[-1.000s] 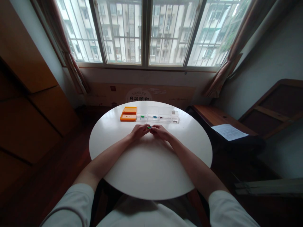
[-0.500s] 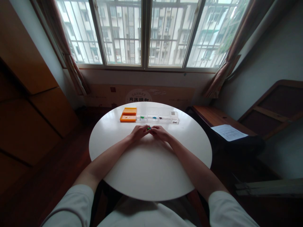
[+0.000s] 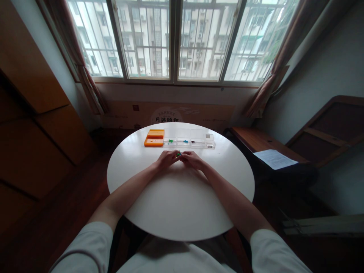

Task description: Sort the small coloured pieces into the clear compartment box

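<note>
My left hand (image 3: 168,158) and my right hand (image 3: 192,159) meet above the white round table, fingers pinched together. Between the fingertips is a tiny green-and-blue piece (image 3: 179,154), mostly covered by the fingers and too small to make out in kind. Both hands grip it. Just beyond them lies a clear plastic compartment box (image 3: 182,145) with small green pieces (image 3: 170,141), blue pieces (image 3: 185,141) and dark pieces (image 3: 193,142) in separate compartments. An orange open case (image 3: 154,144) with a few tiny bits inside touches its left end.
The white table (image 3: 179,204) stands before a barred window. On the right, a wooden bench (image 3: 244,136) carries a sheet of paper (image 3: 274,159) and something dark. A flat printed carton (image 3: 119,113) leans against the wall under the window. Wooden cabinets (image 3: 54,129) are on the left.
</note>
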Available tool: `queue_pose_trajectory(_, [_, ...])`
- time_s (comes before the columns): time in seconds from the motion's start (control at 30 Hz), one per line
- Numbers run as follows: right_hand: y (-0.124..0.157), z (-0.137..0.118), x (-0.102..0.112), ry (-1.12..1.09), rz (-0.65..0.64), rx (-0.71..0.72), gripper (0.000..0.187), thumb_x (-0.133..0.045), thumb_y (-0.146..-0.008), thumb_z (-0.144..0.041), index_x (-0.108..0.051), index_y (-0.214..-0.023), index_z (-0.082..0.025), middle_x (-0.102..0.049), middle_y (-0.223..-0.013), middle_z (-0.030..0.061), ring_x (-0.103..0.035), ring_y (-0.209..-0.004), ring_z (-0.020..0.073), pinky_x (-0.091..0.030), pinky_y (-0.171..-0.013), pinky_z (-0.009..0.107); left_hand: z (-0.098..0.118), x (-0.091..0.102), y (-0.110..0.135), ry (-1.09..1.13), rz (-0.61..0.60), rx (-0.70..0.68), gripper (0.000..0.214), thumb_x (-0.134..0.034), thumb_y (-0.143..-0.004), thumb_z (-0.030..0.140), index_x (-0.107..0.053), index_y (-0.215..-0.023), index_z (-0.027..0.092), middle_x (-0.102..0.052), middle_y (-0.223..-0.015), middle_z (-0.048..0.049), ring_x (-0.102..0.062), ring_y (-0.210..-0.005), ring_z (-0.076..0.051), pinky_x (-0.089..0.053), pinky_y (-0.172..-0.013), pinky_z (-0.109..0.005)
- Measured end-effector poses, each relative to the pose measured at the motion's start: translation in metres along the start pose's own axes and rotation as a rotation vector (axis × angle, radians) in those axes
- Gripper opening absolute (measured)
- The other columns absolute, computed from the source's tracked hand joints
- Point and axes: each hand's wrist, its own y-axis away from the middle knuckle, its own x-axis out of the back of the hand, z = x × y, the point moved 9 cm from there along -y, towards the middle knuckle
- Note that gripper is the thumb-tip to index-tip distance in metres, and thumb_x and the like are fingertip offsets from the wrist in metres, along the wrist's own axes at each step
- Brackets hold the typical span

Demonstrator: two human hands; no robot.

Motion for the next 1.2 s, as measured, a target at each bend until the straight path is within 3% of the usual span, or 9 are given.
queue_pose_trajectory(1.2, [-0.0007, 0.0025, 0.0018, 0.012, -0.013, -0.001, 0.031, -0.068, -0.064, -0.043, -0.061, -0.07, -0.013, -0.058, -0.062, 0.0004, -0.049, -0.057, 0.0093, -0.035, -0.055, 0.024, 0.0002, -0.0006, 0.0001, -0.018, -0.002, -0.005, 0.032, -0.046, -0.085, 0.045, -0.062, -0.097, 0.02, -0.059, -0.059, 0.0024, -0.048, -0.05, -0.007, -0.03, -0.051, -0.018])
